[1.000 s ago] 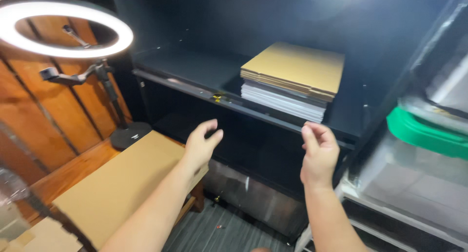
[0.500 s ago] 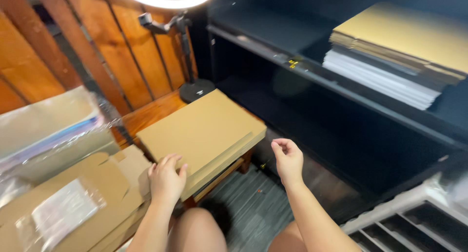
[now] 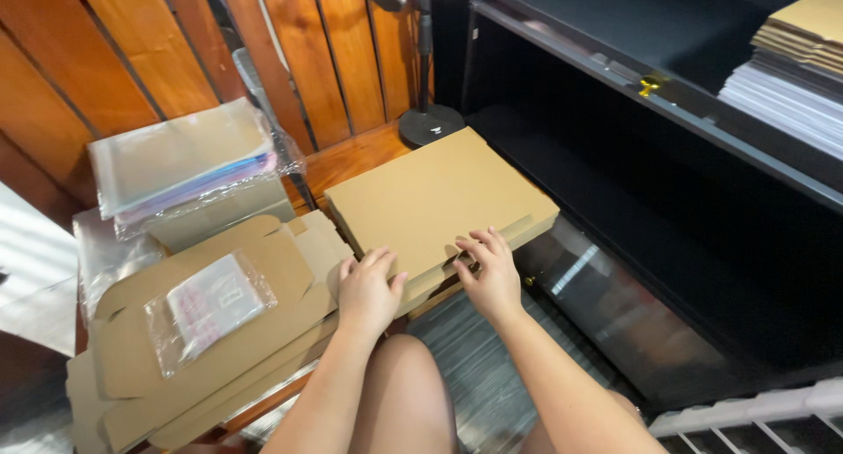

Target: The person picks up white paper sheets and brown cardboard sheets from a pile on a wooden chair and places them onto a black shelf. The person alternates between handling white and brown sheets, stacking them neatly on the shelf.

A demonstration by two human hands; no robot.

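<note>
Flat cardboard stack — smooth, rectangular — under both hands

"What can't you see from here?"

"The tall black lamp stand runs off the top edge, so its head is gone. The pile of brown and white flat sheets on the black shelf is cut off at the right."

"And the hands?"

"The right hand covers part of the near edge of the flat brown cardboard stack. The fingertips hide what's under them."
</note>
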